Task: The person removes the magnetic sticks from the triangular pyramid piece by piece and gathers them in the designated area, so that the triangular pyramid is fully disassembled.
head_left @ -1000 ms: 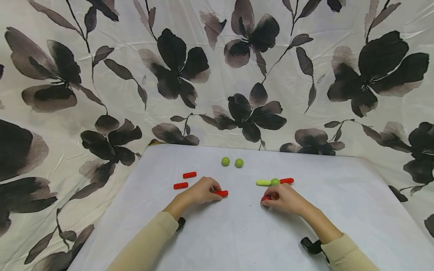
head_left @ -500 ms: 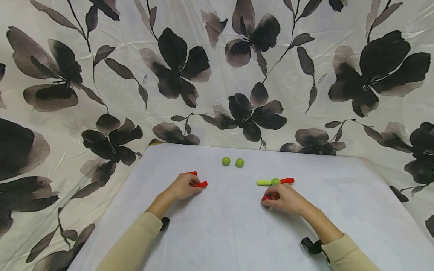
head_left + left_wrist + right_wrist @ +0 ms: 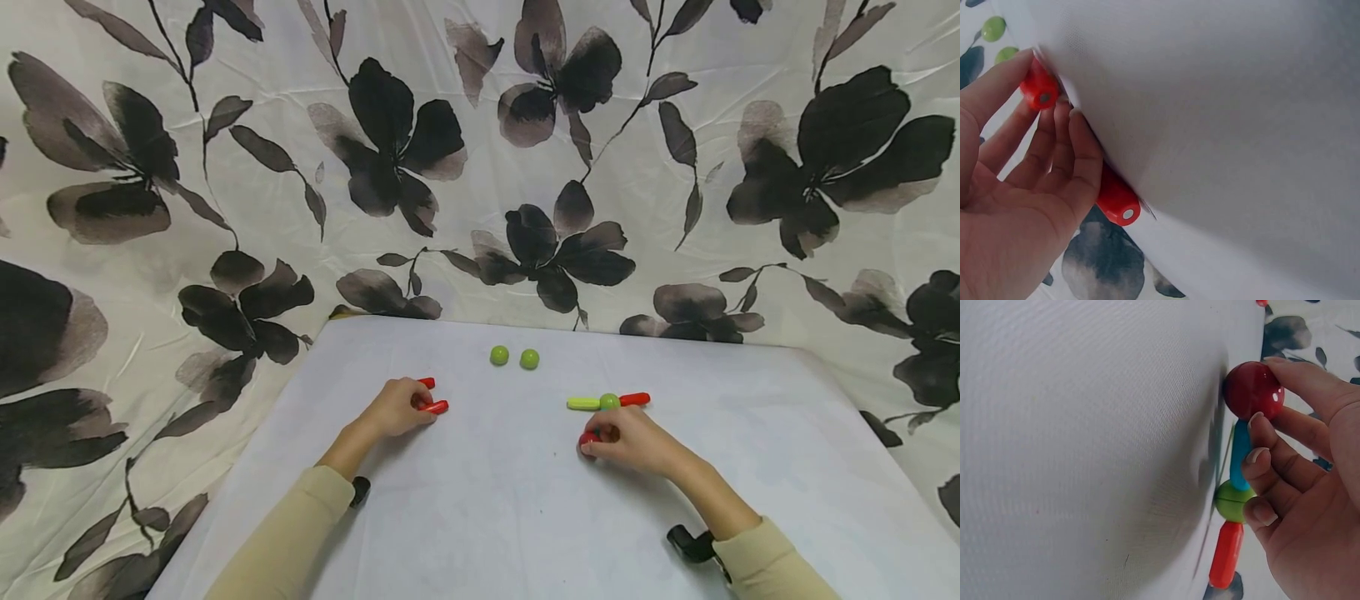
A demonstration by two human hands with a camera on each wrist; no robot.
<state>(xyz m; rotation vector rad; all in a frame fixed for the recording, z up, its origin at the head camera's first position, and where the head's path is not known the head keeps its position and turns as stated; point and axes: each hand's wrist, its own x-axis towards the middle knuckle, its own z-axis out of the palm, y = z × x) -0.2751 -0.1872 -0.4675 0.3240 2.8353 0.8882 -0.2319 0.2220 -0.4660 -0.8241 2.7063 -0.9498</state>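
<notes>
My left hand (image 3: 396, 408) pinches a short red stick (image 3: 1040, 87) between thumb and finger; a grey disc shows in its end. By the little finger in the left wrist view lies another red stick (image 3: 1117, 199). Just beyond this hand a red stick (image 3: 427, 383) is partly covered. My right hand (image 3: 633, 435) holds a dark red ball (image 3: 1254, 390) with thumb and fingers. A blue stick (image 3: 1240, 450) runs from that ball to a green ball (image 3: 610, 402), and the hand hides it in the head view. A yellow-green stick (image 3: 582, 403) and a red stick (image 3: 635, 399) extend from the green ball's opposite sides.
Two loose green balls, a left one (image 3: 499, 356) and a right one (image 3: 529, 359), sit near the far edge of the white table (image 3: 495, 517). Behind the table hangs a flower-printed cloth (image 3: 480, 167). A dark wrist camera (image 3: 688, 544) sits under the right forearm.
My left hand has moved left with its red stick, over to the other red sticks, and now covers part of them. The right hand keeps its place at the dark red ball.
</notes>
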